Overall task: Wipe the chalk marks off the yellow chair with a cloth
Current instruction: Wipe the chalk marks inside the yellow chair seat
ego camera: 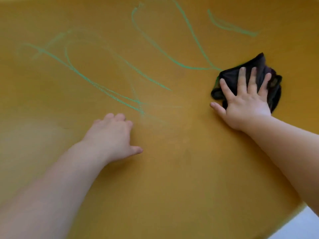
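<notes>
The smooth mustard-yellow plastic chair seat [172,169] fills nearly everything I can see, with only a pale sliver of floor [309,223] past its edge at the lower right. Across the far half of the seat run the green chalk marks [195,68]: a tangle of long crossing strokes on the left, a tall loop in the middle and a short double stroke at the upper right. The near half of the seat shows hardly any chalk.

Two bare forearms reach in from the near side. The right hand [245,100] lies flat with its grip spread wide, fingers straight and apart, pressing down on a crumpled black cloth [231,75] at the right of the seat. The left hand [110,135] rests on the bare seat by the near end of the left tangle. It is blurred, its fingers look loosely curled, and it holds nothing.

The tail of the loop touches the cloth's upper left edge, and from there the stroke's long axis runs off to the left. So the chalk lies leftward and away from the cloth hand, and I would guess a sweep along that line comes next. The left tangle is nearer the empty hand, a long reach for the cloth.
</notes>
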### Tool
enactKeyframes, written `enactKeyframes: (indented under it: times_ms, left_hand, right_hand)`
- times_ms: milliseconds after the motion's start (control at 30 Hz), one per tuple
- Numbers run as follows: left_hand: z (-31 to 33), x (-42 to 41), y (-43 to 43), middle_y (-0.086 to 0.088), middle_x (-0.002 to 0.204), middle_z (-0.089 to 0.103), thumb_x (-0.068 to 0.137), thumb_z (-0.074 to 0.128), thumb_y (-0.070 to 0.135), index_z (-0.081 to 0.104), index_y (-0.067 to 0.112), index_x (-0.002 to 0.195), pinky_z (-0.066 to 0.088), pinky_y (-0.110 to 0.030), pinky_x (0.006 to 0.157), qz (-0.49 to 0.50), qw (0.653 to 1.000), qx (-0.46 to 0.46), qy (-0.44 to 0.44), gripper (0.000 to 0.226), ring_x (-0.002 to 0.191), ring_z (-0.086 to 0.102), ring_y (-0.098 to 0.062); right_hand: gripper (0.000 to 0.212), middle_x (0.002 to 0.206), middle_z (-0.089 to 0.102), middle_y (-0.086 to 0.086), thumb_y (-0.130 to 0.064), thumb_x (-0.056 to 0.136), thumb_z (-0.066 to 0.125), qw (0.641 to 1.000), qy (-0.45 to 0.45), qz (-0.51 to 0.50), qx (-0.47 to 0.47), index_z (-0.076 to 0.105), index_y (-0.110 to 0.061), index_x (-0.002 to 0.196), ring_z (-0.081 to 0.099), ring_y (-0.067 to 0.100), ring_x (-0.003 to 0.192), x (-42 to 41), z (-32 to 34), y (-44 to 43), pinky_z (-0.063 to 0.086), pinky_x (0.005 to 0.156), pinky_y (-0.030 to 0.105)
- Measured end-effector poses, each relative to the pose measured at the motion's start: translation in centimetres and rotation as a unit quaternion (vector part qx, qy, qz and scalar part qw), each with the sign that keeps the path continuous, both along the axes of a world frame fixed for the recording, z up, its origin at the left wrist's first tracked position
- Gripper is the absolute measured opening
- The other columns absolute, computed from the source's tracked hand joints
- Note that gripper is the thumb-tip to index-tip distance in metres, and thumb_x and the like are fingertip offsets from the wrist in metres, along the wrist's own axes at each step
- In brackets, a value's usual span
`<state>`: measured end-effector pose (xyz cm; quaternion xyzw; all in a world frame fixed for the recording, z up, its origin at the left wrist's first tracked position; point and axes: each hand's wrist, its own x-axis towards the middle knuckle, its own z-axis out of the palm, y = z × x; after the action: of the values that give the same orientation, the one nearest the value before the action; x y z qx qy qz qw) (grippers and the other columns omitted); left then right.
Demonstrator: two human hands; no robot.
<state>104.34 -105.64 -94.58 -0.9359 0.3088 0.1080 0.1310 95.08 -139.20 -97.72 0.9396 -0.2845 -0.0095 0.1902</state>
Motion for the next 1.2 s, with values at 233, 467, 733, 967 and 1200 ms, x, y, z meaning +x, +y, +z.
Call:
enactKeyframes:
  times_ms: [233,467,733,967,1200]
  left_hand:
    - [1.3,0.8,6.8,-0.008,0.167,-0.016,0.045,0.052,0.100,-0.003,0.024,0.159,0.027,-0.067,0.112,0.074,0.972,0.222,-0.017,0.147,0.153,0.000,-0.037]
    - [-0.1,1.2,7.4,-0.013,0.160,-0.034,0.048,0.082,0.077,-0.017,0.017,0.157,0.034,-0.071,0.106,0.123,0.965,0.211,0.091,0.158,0.151,-0.018,-0.042]
    - [-0.7,1.6,6.3,-0.021,0.157,-0.037,0.049,0.088,0.068,-0.022,0.011,0.154,0.035,-0.072,0.106,0.141,0.956,0.231,0.113,0.163,0.147,-0.020,-0.052]
    - [-1.0,1.6,6.1,-0.021,0.156,-0.038,0.048,0.090,0.066,-0.024,0.012,0.154,0.033,-0.070,0.108,0.148,0.954,0.234,0.114,0.165,0.147,-0.021,-0.051]
    - [-0.9,1.4,6.8,-0.018,0.157,-0.037,0.049,0.088,0.068,-0.022,0.015,0.155,0.033,-0.069,0.110,0.132,0.960,0.222,0.107,0.161,0.148,-0.021,-0.049]
  right_hand:
    - [0.096,0.168,-0.025,0.005,-0.087,0.084,-0.003,0.964,0.023,0.148,0.221,-0.012,-0.030,0.161,-0.026,0.037,0.152,4.6,-5.4,13.9,-0.011,0.118,0.068]
    - [0.077,0.170,-0.010,-0.011,-0.082,0.082,-0.006,0.919,0.062,0.346,0.178,-0.002,-0.057,0.155,-0.013,0.026,0.157,2.9,-5.8,15.0,-0.014,0.121,0.058]
    - [0.104,0.167,-0.023,0.014,-0.090,0.080,-0.005,0.982,-0.013,0.043,0.181,-0.011,-0.026,0.161,-0.020,0.046,0.151,6.6,-4.9,11.7,-0.010,0.118,0.069]
    - [0.083,0.168,-0.022,-0.008,-0.083,0.090,0.007,0.865,0.097,0.413,0.267,-0.009,-0.042,0.159,-0.028,0.029,0.152,2.7,-6.2,23.6,-0.019,0.119,0.060]
    - [0.081,0.171,-0.012,0.002,-0.082,0.085,-0.008,0.986,-0.016,0.114,0.117,-0.003,-0.048,0.159,-0.014,0.034,0.156,6.1,-4.5,7.5,-0.009,0.122,0.061]
